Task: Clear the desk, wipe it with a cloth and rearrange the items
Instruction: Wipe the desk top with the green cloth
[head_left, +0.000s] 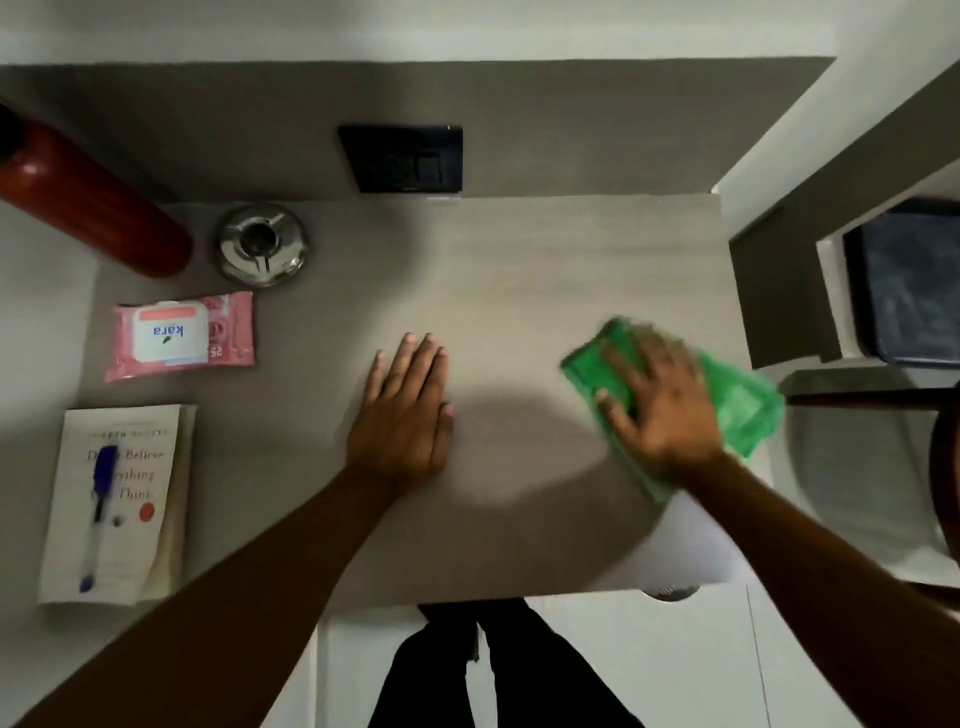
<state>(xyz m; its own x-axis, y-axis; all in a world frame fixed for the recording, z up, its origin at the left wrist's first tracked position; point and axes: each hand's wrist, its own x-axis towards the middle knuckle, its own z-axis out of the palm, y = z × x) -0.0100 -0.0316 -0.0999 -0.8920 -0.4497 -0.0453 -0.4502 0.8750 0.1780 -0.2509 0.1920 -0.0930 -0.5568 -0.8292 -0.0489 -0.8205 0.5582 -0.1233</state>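
Head view: I am pressing my right hand (662, 410), fingers spread flat, onto the green cloth (737, 405) near the tabletop's (519, 270) right edge. My left hand (405, 410) is lying open and empty on the tabletop, well apart from the cloth.

The cloth (737, 410) is green, the desk (519, 270) grey-brown, the bottle (98, 208) red, the wipes (179, 335) pink, the pen (98, 514) blue, the book (62, 545) white.

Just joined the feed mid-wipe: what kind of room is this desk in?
Likely a hotel or guest room. A built-in desk has a socket panel behind it, with an ashtray, wipes and a book.
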